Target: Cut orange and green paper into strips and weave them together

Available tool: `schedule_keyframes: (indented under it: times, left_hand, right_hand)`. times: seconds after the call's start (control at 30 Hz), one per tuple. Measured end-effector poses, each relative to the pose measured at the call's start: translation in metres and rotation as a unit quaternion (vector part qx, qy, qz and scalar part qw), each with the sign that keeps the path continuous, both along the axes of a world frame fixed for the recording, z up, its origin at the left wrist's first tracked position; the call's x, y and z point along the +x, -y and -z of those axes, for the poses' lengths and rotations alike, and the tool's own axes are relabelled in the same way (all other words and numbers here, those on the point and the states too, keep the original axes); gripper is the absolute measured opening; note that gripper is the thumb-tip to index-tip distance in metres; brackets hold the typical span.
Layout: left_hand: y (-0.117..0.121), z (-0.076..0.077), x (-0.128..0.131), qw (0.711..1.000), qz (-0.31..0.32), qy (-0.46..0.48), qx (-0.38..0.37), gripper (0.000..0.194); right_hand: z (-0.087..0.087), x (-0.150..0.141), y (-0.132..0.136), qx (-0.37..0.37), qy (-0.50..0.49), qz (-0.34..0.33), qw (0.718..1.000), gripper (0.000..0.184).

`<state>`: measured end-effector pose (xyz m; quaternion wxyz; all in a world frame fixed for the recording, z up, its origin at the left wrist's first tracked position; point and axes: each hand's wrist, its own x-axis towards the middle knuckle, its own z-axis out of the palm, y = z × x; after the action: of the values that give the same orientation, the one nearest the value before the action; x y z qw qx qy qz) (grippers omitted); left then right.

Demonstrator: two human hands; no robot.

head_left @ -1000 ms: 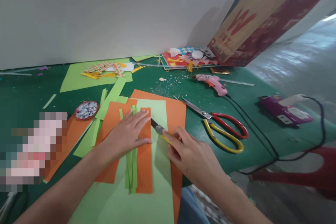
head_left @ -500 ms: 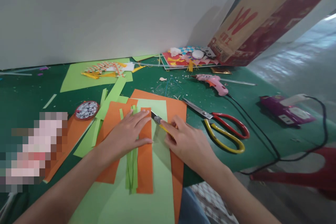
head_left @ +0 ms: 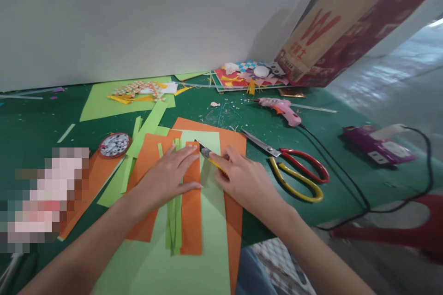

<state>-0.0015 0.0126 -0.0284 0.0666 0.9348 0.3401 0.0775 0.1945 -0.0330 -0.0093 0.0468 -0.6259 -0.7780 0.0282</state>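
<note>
My left hand [head_left: 176, 168] lies with fingers spread, pressing an orange paper strip [head_left: 191, 230] and several narrow green paper strips [head_left: 173, 228] flat. Beneath them is a light green sheet [head_left: 211, 262], with an orange sheet [head_left: 237, 239] under its right side. A yellow utility knife [head_left: 216, 162] is gripped in my right hand [head_left: 240, 170]. Its blade reaches the upper right corner of the orange strip, close to my left fingertips. Part of the knife's handle is hidden by my fingers.
Red-and-yellow-handled scissors [head_left: 280, 153] lie right of the sheets. Beyond are a pink glue gun [head_left: 282, 109], its black cord, and a purple package [head_left: 377, 145]. A paper bag [head_left: 332, 27] stands at back right. A round container of googly eyes [head_left: 115, 144] sits left.
The knife in my right hand has moved slightly up and left, its blade now at the strip's top edge. My left hand has stayed almost still.
</note>
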Motion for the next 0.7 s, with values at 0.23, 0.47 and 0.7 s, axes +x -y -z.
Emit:
schedule_keyframes:
  times: [0.23,0.47,0.7]
  left_hand:
    - [0.0,-0.001,0.0,1.0,-0.004,0.0,-0.007,0.074]
    - [-0.001,-0.001,-0.001,1.0,-0.008,-0.009,-0.019,0.068]
    - [0.002,-0.002,-0.002,1.0,-0.015,0.021,0.011,0.06]
  right_hand:
    - [-0.002,-0.001,-0.005,-0.001,0.017,0.0,1.0,0.044]
    - [0.001,0.006,-0.013,0.024,0.031,0.033,0.999,0.041]
    - [0.004,0.014,-0.008,0.171,0.006,-0.026,0.985,0.034]
